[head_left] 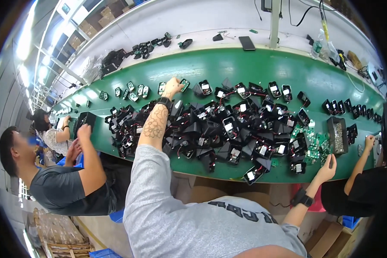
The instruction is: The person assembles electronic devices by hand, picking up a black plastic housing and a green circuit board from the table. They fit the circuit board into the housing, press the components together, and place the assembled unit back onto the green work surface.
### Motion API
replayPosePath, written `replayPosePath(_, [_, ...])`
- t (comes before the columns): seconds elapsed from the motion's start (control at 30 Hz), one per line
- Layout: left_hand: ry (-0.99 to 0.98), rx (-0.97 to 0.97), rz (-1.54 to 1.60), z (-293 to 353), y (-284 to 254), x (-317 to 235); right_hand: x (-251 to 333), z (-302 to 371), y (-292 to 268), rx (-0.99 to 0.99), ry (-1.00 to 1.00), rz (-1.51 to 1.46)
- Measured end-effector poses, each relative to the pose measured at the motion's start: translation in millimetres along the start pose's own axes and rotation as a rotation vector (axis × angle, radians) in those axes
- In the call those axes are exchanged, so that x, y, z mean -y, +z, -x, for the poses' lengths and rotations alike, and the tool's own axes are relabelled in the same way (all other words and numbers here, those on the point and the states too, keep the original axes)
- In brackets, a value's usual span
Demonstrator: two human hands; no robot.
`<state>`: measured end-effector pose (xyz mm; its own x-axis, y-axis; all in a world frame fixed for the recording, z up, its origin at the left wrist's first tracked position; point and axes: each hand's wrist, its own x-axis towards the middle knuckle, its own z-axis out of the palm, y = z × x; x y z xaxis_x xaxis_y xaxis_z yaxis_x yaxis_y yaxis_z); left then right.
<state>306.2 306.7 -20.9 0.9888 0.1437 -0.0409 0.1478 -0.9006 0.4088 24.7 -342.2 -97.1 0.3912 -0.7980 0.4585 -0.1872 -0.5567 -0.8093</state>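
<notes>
My left arm stretches across the pile to the far side of the bench. There my left hand (173, 87) is closed on the edge of a small black housing with a green circuit board (185, 85) in it. A similar board unit (161, 88) lies just left of that hand. At the near right edge, my right hand (326, 169) is raised with thumb and finger pinched; what is between them is too small to make out. Beside it lies a heap of loose green circuit boards (312, 144). Black housings with red wires and white labels (230, 127) are piled between my arms.
A black bin of small metal parts (338, 136) stands right of the board heap. Rows of black housings (333, 106) line the far right. A phone (247, 43) lies on the back ledge. Co-workers sit on my left (58, 180) and right (361, 185) along the green bench (228, 64).
</notes>
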Motion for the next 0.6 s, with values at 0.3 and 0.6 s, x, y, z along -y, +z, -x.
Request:
replayPosePath(0.3, [-0.099,0.224,-0.046,23.1,9.9,-63.7,-17.7,-7.7,3.3,-0.081,0.073,-0.155])
replayPosePath(0.6, [-0.149,0.142,0.858,36.9,-1.2,-49.7,-15.9,-10.1,4.4,-0.149,0.102,-0.343])
